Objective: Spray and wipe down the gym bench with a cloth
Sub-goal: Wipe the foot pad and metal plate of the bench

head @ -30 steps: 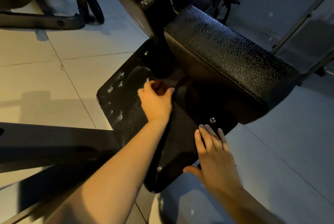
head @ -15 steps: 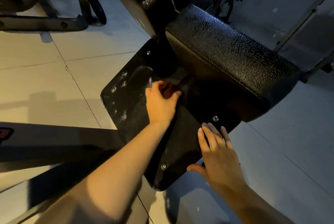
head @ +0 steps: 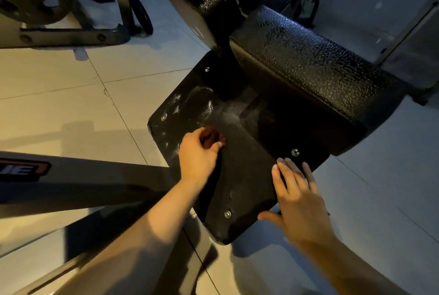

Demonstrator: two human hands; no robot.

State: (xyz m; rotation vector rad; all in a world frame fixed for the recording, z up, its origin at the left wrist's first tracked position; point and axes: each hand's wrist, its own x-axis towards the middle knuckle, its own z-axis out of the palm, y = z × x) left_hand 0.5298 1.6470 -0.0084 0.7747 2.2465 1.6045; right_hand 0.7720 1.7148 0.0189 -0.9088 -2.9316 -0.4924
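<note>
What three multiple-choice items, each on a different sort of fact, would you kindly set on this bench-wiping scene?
1. Where does the right hand rest?
A. on the weight plate
B. at the right edge of the flat black panel
C. on a spray bottle

2. How many silver studs show on that panel?
A. two
B. four
C. seven

3. How do the right hand's fingers lie?
A. straight and flat
B. curled into a fist
C. pinching a bottle

Answers: B, the fingers lie on the panel's edge just below a stud; B, one stud shows near each corner of the panel; A, the fingers stretch out straight on the surface.
</note>
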